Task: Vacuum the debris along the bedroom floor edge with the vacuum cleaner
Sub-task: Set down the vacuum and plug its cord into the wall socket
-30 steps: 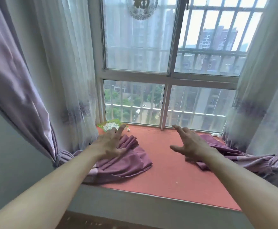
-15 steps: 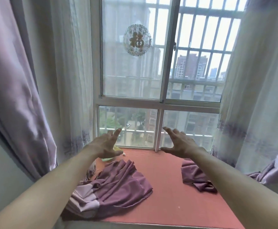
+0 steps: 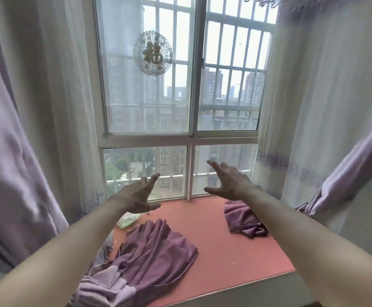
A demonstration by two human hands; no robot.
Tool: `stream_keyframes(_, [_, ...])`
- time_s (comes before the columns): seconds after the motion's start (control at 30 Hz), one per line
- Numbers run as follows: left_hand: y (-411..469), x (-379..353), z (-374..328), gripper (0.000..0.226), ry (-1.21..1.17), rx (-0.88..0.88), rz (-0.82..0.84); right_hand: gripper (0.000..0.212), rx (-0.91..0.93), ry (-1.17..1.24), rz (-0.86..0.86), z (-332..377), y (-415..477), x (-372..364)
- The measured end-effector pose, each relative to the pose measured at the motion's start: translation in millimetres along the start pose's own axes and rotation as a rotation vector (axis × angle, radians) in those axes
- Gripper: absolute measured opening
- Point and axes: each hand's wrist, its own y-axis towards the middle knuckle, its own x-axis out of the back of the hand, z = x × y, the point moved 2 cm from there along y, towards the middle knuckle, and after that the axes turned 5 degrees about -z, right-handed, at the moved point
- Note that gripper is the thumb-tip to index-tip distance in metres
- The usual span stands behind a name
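No vacuuming is under way: the view faces a tall barred window (image 3: 180, 85) above a red-padded window seat (image 3: 225, 247), and neither the vacuum cleaner nor any floor edge or debris shows, so nothing can be said of how the machine looks or where it stands. I judge this to be a step ahead of the task proper. The next move calls for turning away from the window, finding the vacuum cleaner, gripping its handle and bringing its nozzle down to the floor edge. Pale curtains (image 3: 54, 107) hang at the left and right. Purple fabric (image 3: 154, 251) lies bunched on the near left of the seat, a smaller heap (image 3: 242, 220) at the far right. The left hand (image 3: 136, 196) and right hand (image 3: 229, 182) hover above the seat, well apart, fingers spread and grasping nothing.
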Motion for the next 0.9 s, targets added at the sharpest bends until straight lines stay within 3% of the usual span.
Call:
stream_keyframes(0.4, [47,5,-66,0.103,-0.059,-0.239,-0.052,0.088,-0.216,-0.088,0.015,-50,-47,29])
stream_keyframes(0.9, [54,-20,-233,0.106,-0.144,-0.562,-0.059,0.089,-0.523,-0.163,0.028,-127,-196,62])
